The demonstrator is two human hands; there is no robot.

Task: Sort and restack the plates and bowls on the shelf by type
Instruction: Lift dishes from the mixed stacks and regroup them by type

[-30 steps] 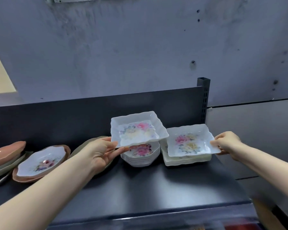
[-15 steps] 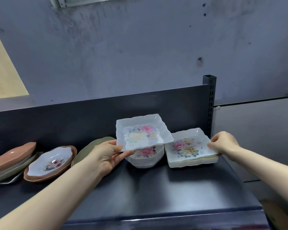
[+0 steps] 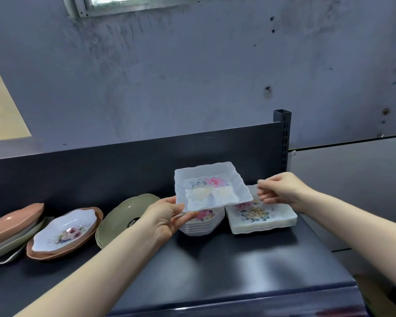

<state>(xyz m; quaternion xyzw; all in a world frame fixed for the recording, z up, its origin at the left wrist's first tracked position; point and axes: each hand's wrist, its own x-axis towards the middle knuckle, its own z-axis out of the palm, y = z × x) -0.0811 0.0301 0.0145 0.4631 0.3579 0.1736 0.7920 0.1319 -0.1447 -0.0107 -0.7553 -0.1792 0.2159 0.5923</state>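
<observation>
My left hand [image 3: 165, 219] grips the near left corner of a white square plate with a flower print [image 3: 212, 186], held in the air above a stack of small flowered bowls [image 3: 204, 223]. To the right lies a stack of matching square plates [image 3: 261, 217]. My right hand [image 3: 281, 191] hovers over that stack, fingers apart, just right of the held plate and holding nothing.
On the dark shelf [image 3: 238, 266] to the left lie green oval plates [image 3: 126, 216], a flowered bowl in a brown dish [image 3: 64, 232] and a pink and green pile [image 3: 12, 225]. A slotted shelf post [image 3: 282, 138] stands behind the square stack, with a grey wall beyond.
My right hand let go of the square stack's right edge and rose toward the held plate. My left hand carried that plate a little to the right.
</observation>
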